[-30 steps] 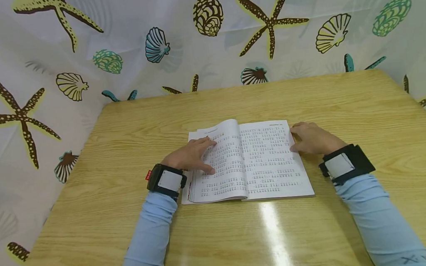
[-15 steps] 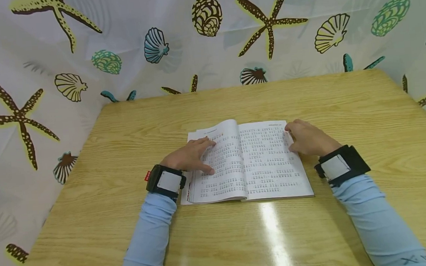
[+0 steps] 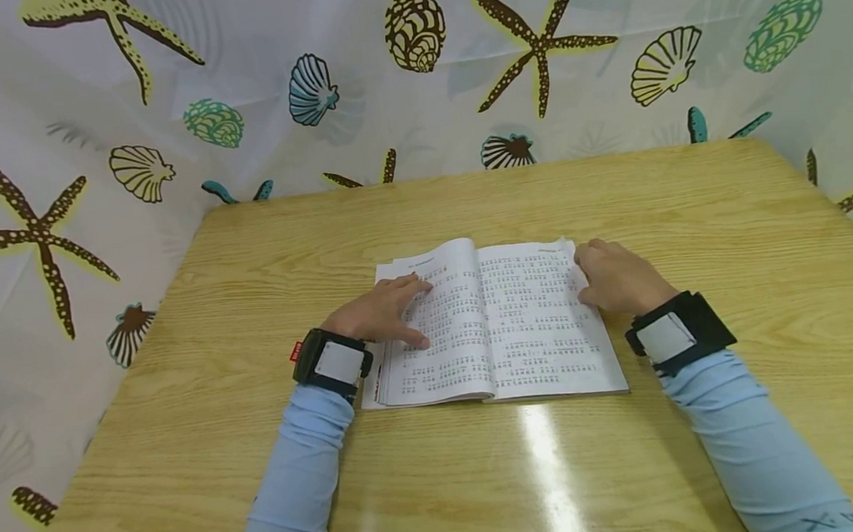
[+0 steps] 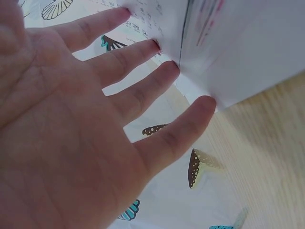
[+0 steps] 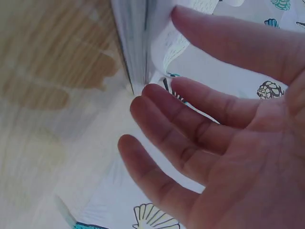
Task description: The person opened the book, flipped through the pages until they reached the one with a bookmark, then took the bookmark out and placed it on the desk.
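An open book (image 3: 544,323) with printed text on both pages lies on the wooden table; its left side is a thicker, curved stack of pages. My left hand (image 3: 381,311) rests on the left page with fingers spread, and in the left wrist view its fingertips (image 4: 205,102) touch the paper and the page edges. At the right page's outer edge is my right hand (image 3: 619,276). The right wrist view has its thumb (image 5: 228,40) against the page and the index fingertip beside a curled page corner (image 5: 174,55), thumb and index well apart. That top right corner is slightly raised.
The wooden table (image 3: 533,475) extends around the book on all sides. Behind and to the left hangs a white cloth (image 3: 242,30) printed with shells and starfish. Both wrists wear black straps (image 3: 680,334).
My right hand has moved a little left onto the book's right edge, and the top right page corner has come up. The left hand stays where it was.
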Demonstrator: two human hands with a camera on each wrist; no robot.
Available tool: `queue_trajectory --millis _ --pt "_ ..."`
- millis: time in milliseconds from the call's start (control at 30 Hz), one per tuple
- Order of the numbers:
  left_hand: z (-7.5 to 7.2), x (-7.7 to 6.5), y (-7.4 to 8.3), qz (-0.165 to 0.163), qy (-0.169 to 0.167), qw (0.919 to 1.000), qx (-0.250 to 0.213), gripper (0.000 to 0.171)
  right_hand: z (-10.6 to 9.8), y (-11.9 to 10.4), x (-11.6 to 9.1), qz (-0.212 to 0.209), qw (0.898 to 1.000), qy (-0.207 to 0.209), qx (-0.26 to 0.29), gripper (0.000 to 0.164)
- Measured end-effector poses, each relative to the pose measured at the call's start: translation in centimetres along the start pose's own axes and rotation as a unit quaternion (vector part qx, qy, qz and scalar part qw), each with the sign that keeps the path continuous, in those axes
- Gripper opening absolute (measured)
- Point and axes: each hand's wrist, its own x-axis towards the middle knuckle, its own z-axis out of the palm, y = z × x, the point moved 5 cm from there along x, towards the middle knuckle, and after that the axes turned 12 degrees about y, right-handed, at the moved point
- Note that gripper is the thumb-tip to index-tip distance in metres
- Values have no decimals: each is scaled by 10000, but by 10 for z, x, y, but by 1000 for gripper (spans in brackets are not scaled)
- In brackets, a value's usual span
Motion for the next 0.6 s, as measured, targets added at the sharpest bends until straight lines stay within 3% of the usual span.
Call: queue_trajectory --millis 200,433,600 --pt "1 1 -1 -30 6 10000 -4 85 0 2 1 152 9974 433 548 38" --pt "0 1 -1 -42 -14 10000 -10 85 -6 3 1 -293 9931 972 581 6" --pt "0 -1 1 -31 -5 10000 35 84 -7 -2 2 -565 9902 859 951 14"
